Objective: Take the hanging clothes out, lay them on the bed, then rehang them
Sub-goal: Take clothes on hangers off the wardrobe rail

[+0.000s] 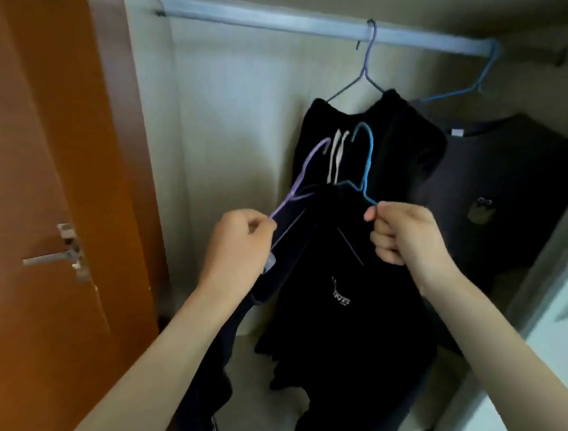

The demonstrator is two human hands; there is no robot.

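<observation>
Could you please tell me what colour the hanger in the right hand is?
The hanger is teal blue, shown best in the head view.

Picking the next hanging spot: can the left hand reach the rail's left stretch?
Probably yes: that part of the rail is bare, nothing hangs between it and the left hand, which grips the purple hanger.

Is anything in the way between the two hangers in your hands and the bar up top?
Nothing visible blocks the left stretch of the bar. Behind the teal hanger, a striped black garment already hangs, a dark T-shirt beside it.
</observation>
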